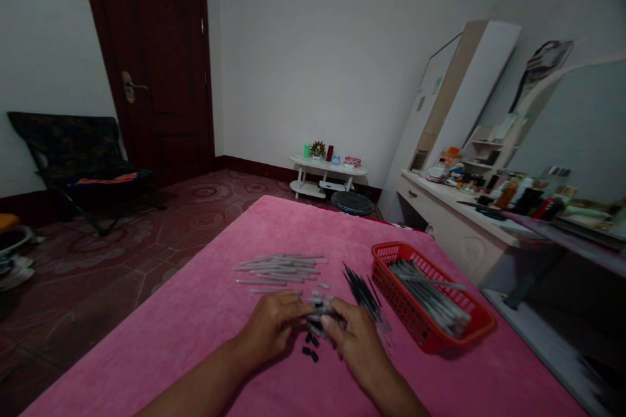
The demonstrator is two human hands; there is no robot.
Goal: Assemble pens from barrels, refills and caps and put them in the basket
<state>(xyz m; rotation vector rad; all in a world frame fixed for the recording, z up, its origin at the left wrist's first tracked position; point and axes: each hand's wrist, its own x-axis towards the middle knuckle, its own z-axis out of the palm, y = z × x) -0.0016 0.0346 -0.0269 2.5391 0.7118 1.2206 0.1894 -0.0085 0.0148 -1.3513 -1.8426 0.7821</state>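
My left hand (pixel 276 324) and my right hand (pixel 355 339) meet over the pink cloth, fingers pinched close together. Between the fingertips are small pale and black parts, too blurred to tell which hand grips which. Slim grey pen barrels (pixel 281 267) lie in a loose pile beyond my left hand. To the right of them is a bunch of thin black refills (pixel 362 292), tips pointing away. Several short black pieces (pixel 310 355) rest on the cloth below my fingers. A few small pale pieces (pixel 321 285) lie just past my fingertips.
A red plastic basket (pixel 423 339) holding grey pens (pixel 425 293) stands at the right of the pink-covered table (pixel 195 332). Farther right is a cluttered dressing table (pixel 460 215). A low white stand (pixel 327 169) and a round black stool (pixel 352 202) are beyond the far edge.
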